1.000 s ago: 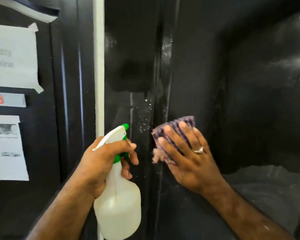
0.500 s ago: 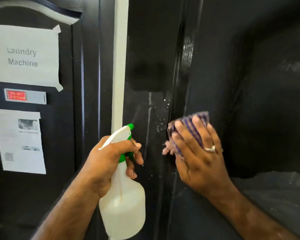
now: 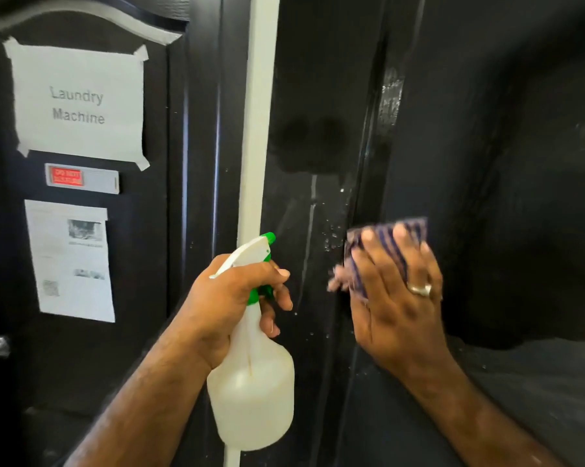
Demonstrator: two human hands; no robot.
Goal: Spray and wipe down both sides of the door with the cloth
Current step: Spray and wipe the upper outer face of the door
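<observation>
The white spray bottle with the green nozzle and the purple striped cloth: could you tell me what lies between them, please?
In the head view, only black door surface flecked with spray droplets.

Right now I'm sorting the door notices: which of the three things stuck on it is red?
The small plaque between the two papers. Its left part is red; the Laundry Machine sign above and the printed sheet below are white.

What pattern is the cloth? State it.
Dark purple-blue and pale stripes on the cloth, seen in the head view.
</observation>
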